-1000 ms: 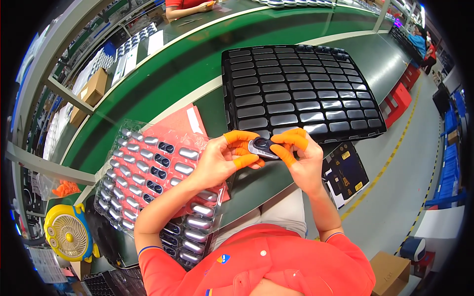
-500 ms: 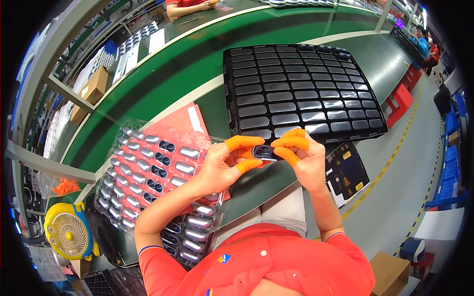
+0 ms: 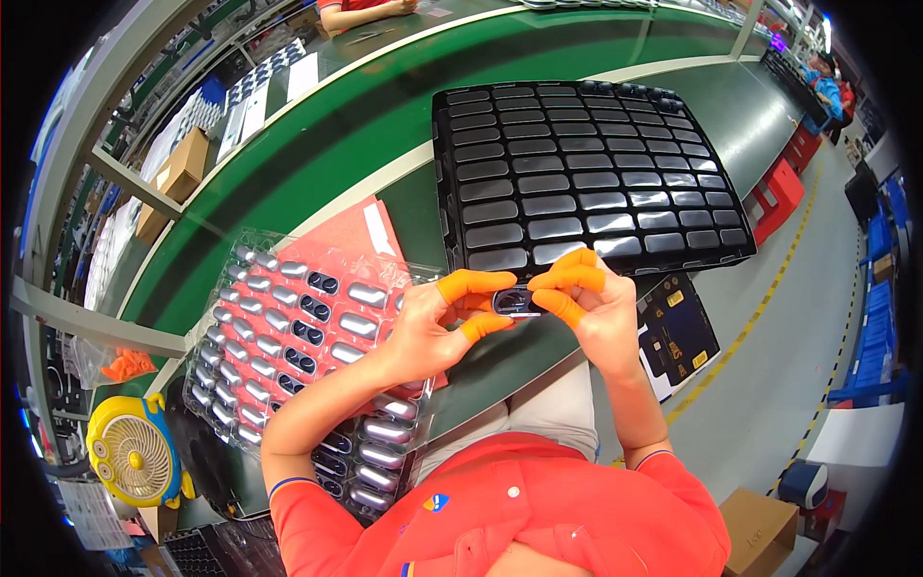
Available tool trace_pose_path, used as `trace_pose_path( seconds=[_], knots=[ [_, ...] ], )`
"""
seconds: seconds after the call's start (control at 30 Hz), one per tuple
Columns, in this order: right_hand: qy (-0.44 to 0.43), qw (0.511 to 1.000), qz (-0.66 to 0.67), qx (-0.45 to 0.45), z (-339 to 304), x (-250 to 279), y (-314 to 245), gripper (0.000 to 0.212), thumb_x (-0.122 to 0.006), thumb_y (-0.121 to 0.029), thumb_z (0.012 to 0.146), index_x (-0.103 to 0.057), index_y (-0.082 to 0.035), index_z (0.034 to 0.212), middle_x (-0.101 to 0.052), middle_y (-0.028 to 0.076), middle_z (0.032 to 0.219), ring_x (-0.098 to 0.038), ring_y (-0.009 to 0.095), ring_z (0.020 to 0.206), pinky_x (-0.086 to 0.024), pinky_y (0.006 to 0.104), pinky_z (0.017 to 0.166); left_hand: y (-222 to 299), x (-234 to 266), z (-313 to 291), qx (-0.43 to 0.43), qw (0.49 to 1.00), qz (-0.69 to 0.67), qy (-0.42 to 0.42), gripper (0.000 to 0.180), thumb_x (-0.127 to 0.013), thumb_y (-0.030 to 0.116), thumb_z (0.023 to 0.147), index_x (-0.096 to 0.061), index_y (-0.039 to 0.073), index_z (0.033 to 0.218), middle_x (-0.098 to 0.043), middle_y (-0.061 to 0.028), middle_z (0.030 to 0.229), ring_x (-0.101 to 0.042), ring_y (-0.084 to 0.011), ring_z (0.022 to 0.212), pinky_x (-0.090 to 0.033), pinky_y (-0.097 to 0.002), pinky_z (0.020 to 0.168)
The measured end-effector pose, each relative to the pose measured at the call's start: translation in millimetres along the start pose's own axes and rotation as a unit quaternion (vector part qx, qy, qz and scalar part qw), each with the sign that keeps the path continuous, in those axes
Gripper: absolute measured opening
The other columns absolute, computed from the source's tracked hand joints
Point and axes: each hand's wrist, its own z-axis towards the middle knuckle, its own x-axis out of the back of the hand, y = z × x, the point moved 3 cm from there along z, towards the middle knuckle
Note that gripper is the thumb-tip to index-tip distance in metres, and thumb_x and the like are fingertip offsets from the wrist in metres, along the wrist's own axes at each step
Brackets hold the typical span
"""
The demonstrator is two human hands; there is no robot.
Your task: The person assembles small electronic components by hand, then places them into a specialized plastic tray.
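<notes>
Between my two hands, just in front of the black tray, is a small oval earbud case, dark with a silver rim and hollows in its upper face. My left hand pinches its left end. At the right end, the fingers of my right hand are closed on it. Orange finger cots cover several fingertips on both hands. To the left, a clear plastic tray carries rows of silver oval pieces and a column of dark ones with paired round hollows. Beyond my hands lies the black tray with many oblong pockets.
Pink sheet material lies under the clear tray. A yellow fan stands at the left. Past the green bench, a person in red sits. Right of my hands are dark printed sheets, and lower right a cardboard box.
The earbud case has tilted slightly between my fingers, so its hollowed face shows more. Both hands keep their hold in nearly the same place.
</notes>
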Motion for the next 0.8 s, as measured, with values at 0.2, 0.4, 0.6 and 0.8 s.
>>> trace_pose_path(
  seconds=[0.2,0.4,0.6,0.8],
  knots=[
    [0.074,0.993,-0.057,0.072,-6,-13,-9,0.021,-0.068,0.006,0.073,-0.064,0.003,0.092,-0.056,0.008,0.091,-0.055,0.013,0.076,-0.047,0.0235,0.068,6,0,2,0.007,0.993,-0.113,0.023,0.031,-0.062,-0.005,0.080,-0.053,-0.005,0.110,-0.061,-0.0143,0.103,-0.061,-0.0192,0.094,-0.052,-0.0299,0.080],
    [0.016,0.980,-0.170,0.101,-11,-14,-3,0.026,-0.070,0.000,0.073,-0.063,0.002,0.098,-0.059,0.011,0.094,-0.056,0.016,0.075,-0.047,0.0252,0.067,13,1,1,-0.074,0.995,0.002,0.062,0.029,-0.062,-0.003,0.081,-0.054,-0.005,0.109,-0.061,-0.0135,0.102,-0.061,-0.0176,0.091,-0.052,-0.0282,0.077],
    [0.048,0.937,-0.249,0.239,-14,-25,-9,0.027,-0.070,-0.002,0.074,-0.063,0.004,0.099,-0.061,0.011,0.087,-0.058,0.020,0.072,-0.047,0.0256,0.066,25,3,2,-0.097,0.979,0.180,0.018,0.026,-0.062,-0.004,0.080,-0.055,-0.005,0.104,-0.062,-0.0120,0.095,-0.063,-0.0165,0.080,-0.052,-0.0253,0.068],
    [0.068,0.916,-0.271,0.289,-19,-33,-3,0.025,-0.069,-0.002,0.074,-0.063,0.005,0.098,-0.062,0.011,0.084,-0.058,0.021,0.069,-0.048,0.0264,0.065,16,-2,-7,-0.063,0.983,0.172,0.030,0.022,-0.060,-0.007,0.078,-0.056,-0.006,0.100,-0.062,-0.0116,0.090,-0.064,-0.0165,0.073,-0.052,-0.0257,0.065]
  ],
)
